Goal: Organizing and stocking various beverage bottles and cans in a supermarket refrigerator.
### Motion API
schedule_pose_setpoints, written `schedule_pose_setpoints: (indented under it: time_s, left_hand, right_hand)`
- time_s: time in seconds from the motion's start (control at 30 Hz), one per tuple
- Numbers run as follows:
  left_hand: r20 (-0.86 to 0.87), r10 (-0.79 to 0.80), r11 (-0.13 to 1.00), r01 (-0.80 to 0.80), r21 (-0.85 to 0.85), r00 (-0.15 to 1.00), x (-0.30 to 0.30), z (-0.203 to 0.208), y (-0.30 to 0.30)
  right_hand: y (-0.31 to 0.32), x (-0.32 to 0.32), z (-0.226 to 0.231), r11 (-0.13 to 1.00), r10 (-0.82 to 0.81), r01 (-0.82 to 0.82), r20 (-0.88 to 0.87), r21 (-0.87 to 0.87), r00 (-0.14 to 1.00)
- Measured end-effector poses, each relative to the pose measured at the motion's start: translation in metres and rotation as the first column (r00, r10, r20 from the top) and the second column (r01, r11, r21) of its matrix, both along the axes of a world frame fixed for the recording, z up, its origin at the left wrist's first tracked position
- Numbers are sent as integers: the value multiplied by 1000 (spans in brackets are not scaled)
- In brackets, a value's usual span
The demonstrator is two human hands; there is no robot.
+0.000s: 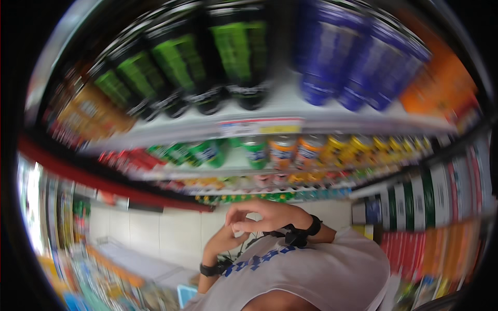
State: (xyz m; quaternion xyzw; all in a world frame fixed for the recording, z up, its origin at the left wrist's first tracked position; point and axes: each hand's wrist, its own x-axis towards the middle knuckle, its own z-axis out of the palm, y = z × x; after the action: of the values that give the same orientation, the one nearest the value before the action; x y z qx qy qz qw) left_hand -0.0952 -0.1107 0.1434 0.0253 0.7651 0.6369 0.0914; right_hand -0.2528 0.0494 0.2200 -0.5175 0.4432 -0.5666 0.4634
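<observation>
My two hands meet in front of my chest, below the shelf edges. My right hand arches over the left one, its fingers curled and its thumb bent in; whether something small sits in its grasp I cannot make out. Under it is my left hand, its fingers mostly covered by the right. Each wrist wears a black band. Nearest beyond the hands are drink shelves: tall black-and-green cans and blue-purple cans line the top one. On the level below stand green bottles, orange bottles and yellow bottles.
A white shelf with price labels juts out above my hands. At left runs a red frame edge. Stacked cartons and red boxes flank my right side. Pale floor tiles show beyond a white counter or lid at lower left.
</observation>
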Motion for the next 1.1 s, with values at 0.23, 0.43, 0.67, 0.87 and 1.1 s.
schedule_pose_setpoints:
  time_s: [0.23,0.43,0.67,0.87,1.1]
  left_hand:
    - [-167,-462,885,439,-159,871,-68,-24,42]
    - [-131,-553,826,521,-216,823,-105,5,91]
    - [-48,-500,845,475,-247,864,-121,-2,185]
    - [73,-524,824,526,-211,849,-152,-19,302]
    - [193,-523,782,557,-278,830,-184,2,383]
  right_hand:
    - [110,13,22,948,-310,316,-107,45,945]
    - [263,30,59,618,-786,767,-151,-174,600]
    - [381,0,50,-58,-963,839,251,-540,96]
    - [511,-47,15,-165,-958,919,280,-358,-63]
    - [618,-124,-46,-396,-894,915,257,-72,-367]
